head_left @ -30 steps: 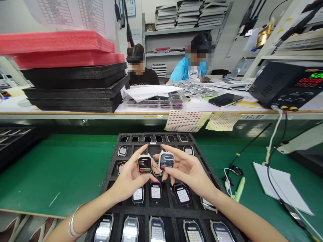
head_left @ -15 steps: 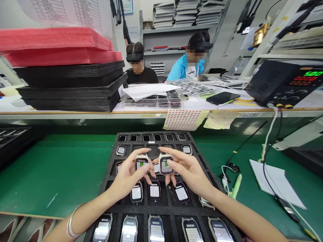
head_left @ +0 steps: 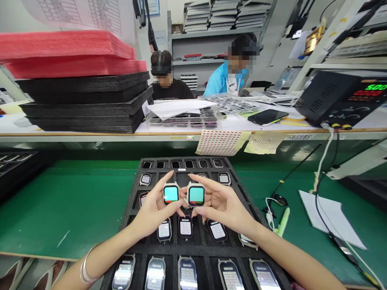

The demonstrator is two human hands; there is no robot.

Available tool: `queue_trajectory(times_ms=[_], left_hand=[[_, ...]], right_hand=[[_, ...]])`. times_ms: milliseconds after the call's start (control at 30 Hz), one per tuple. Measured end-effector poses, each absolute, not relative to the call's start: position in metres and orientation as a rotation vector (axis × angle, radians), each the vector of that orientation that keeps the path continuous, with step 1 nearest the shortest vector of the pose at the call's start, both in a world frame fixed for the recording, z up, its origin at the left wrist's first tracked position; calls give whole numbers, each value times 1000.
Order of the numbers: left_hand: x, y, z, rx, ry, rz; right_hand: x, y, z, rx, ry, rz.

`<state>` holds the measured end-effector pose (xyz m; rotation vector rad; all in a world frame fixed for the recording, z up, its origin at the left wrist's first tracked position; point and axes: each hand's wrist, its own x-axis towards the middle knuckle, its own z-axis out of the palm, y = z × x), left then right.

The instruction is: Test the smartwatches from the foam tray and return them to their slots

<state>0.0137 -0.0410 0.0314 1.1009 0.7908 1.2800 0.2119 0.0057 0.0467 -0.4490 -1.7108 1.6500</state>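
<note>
My left hand (head_left: 155, 209) grips a smartwatch (head_left: 171, 194) without a strap, its screen lit cyan with a red strip low down. In my right hand (head_left: 225, 203) is a second strapless smartwatch (head_left: 196, 195), showing teal with a darker green band at the bottom. Both watches are held side by side, faces towards me, above a black foam tray (head_left: 193, 250). Rows of similar watches lie in the tray's compartments, many with white grid screens, such as this dark-rimmed watch (head_left: 185, 227). My hands hide some of the middle compartments.
A green mat (head_left: 75, 201) covers the bench. Behind it, a shelf carries stacked foam trays (head_left: 84, 92), a phone (head_left: 267, 117) and a power supply (head_left: 341, 98). Cables, a light green pen-like object (head_left: 283, 222) and white paper (head_left: 331, 217) lie right. Two people sit opposite.
Both watch screens have switched from white and green list pages to cyan or teal fills. My thumbs have moved down off the screens, and the right watch has shifted slightly left.
</note>
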Motion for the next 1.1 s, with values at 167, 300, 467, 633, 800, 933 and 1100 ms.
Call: queue_trajectory(times_ms=[167,300,467,633,800,933,1100], left_hand=[[11,-45,33,1111,811,1259],[3,-41,29,1204,853,1206],[-20,0,16,1920,1258,1079],[-38,47,3,2238,1409,905],[-49,54,0,2401,1470,661],[-71,42,18,2462,1563,498],[-94,36,34,2477,1648,166]], right_hand=[[212,20,51,-486,-1842,1640],[206,61,44,-681,-2300,1057],[188,108,23,-736,-2616,514],[197,118,27,-723,-2779,412],[237,123,46,-787,-2916,360],[253,125,40,-843,-2987,342],[242,129,34,-888,-3006,309]])
